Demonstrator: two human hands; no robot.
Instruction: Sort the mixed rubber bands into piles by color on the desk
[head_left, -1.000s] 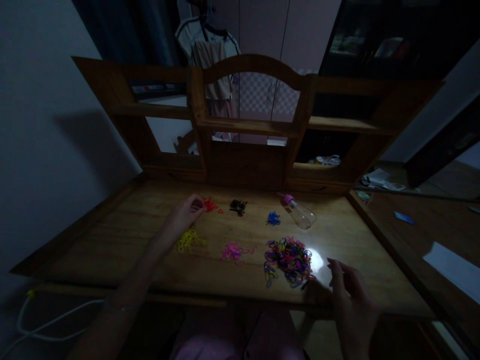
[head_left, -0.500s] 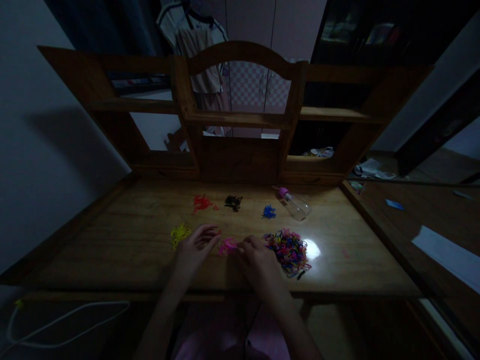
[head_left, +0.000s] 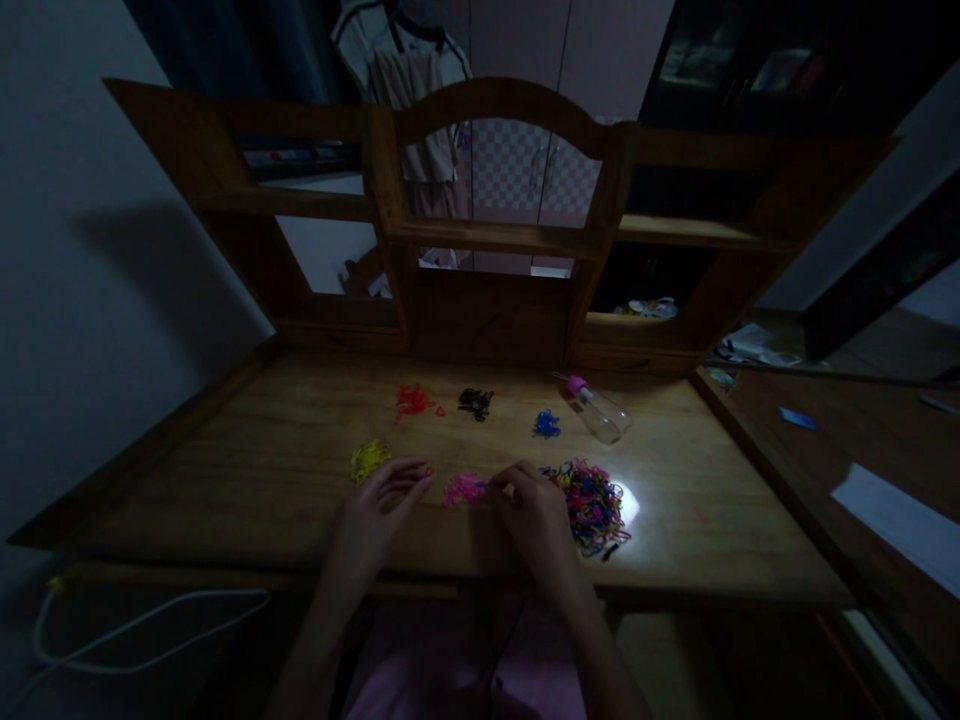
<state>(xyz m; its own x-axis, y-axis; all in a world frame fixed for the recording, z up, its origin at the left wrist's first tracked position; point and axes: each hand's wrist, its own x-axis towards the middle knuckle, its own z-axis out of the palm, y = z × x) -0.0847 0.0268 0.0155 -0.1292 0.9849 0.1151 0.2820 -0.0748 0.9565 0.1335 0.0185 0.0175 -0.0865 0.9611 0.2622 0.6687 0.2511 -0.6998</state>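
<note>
Pinch lightly, leaving barely any gap, the red band (head_left: 429, 473) in the left hand (head_left: 376, 498), just left of the pink pile (head_left: 463, 489), and the blue band (head_left: 484, 485) in the right hand (head_left: 535, 510), at that pile's right edge, holding both clear of it.

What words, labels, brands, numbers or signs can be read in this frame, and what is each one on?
No text can be read anywhere.
Blue card at right: too small and dim to read.
White sheet: no legible writing.
Clear bottle: no legible label.
Mixed loop pile: no legible marks.
</note>
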